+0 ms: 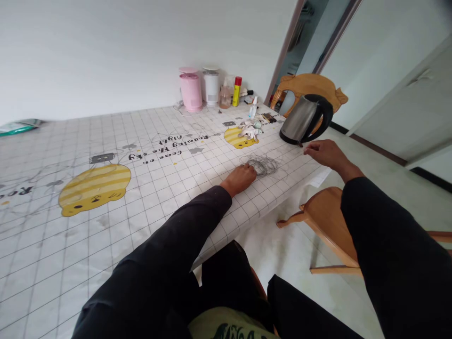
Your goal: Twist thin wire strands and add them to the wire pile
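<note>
A loose tangle of thin dark strands point(265, 165) lies on the checked tablecloth point(155, 188). At its left edge rests my left hand point(243, 178), fingers curled down against the strands. My right hand point(323, 153) is raised at the table's right edge, just below the kettle, with thumb and fingers pinched together; anything between them is too small to make out. The steel kettle point(300, 120) with a black handle stands upright behind that hand. A crumpled whitish cloth point(250, 128) lies beyond the tangle.
Against the wall stand a pink container point(191, 90), a white container point(211, 88), a pump bottle point(225, 96) and a yellow can with a red cap point(237, 92). A small spray bottle point(253, 108) is nearer. Wooden chairs point(330, 216) stand right of the table. A green-edged packet point(21, 127) lies far left.
</note>
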`<state>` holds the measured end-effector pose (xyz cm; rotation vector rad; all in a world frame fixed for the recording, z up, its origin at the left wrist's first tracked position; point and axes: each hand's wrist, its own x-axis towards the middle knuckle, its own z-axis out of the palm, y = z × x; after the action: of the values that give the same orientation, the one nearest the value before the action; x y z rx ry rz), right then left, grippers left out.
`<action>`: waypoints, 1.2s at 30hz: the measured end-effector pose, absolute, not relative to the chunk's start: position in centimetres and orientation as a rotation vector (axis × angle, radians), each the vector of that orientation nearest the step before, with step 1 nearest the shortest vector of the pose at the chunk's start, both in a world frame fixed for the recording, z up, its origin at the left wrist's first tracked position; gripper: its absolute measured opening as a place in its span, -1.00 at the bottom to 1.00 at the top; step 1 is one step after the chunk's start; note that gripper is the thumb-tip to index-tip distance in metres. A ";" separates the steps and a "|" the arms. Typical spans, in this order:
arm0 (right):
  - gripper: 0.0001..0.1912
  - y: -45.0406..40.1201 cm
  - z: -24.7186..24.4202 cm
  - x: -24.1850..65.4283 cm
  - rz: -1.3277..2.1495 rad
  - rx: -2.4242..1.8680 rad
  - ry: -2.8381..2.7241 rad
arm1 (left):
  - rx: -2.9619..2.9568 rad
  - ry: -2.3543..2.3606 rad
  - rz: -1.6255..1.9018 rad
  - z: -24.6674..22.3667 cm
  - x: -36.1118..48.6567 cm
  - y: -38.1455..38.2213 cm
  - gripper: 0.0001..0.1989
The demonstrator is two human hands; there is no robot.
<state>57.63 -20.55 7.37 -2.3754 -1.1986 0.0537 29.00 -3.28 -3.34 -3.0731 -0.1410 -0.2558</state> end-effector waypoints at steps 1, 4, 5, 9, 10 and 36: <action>-0.85 -21.1 7.4 57.3 0.100 -2.289 -1.087 | -3.071 -0.155 -0.268 -3.3 29.0 -3.3 -0.64; -0.79 -21.4 8.2 54.8 0.230 -1.968 -0.930 | -3.061 -0.196 -0.317 -2.6 28.3 -3.6 -0.64; -0.78 -21.0 8.7 53.5 0.257 -1.903 -0.934 | -3.070 -0.204 -0.349 -2.2 27.8 -3.7 -0.65; -0.78 -18.4 10.1 47.2 0.453 -1.571 -0.938 | -3.279 -0.394 -0.630 -0.6 23.8 -4.0 -0.67; -0.78 -17.5 10.2 45.5 0.506 -1.519 -0.949 | -3.376 -0.504 -0.730 -0.2 22.5 -4.0 -0.64; -0.75 0.3 0.2 14.9 1.072 -1.038 -1.510 | -2.836 -1.863 -2.592 0.0 -5.8 3.1 -0.67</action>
<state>14.92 0.33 0.19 -1.0380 -1.5105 1.0724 -5.77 3.12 0.05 -2.8356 -1.8630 -2.5916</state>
